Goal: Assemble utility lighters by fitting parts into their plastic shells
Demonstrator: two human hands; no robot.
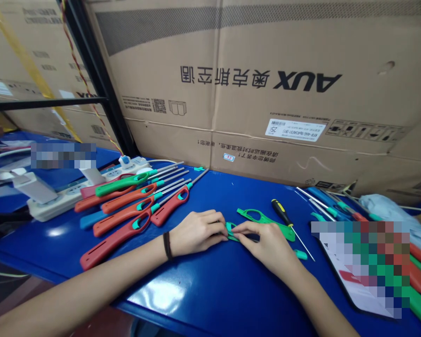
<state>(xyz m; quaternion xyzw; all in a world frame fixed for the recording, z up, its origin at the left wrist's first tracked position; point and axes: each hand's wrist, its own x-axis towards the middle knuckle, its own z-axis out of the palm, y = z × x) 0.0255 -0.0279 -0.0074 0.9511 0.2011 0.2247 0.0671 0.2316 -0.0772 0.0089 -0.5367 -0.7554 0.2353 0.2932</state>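
Observation:
My left hand (196, 231) and my right hand (264, 243) meet at the middle of the blue table (203, 285). Both pinch a small green plastic lighter part (230, 230) between their fingertips. A black band circles my left wrist. Just behind my right hand lies a green lighter handle shell (263, 218). Beside it rests a screwdriver (284, 216) with a black and yellow grip. A small teal cap (301, 254) lies right of my right hand.
Several long red, green and blue stick lighters (133, 210) lie in a row at the left, next to a white power strip (66, 194). More lighter parts (331, 203) lie at the right by a blurred tray. Big cardboard boxes (266, 84) wall the back.

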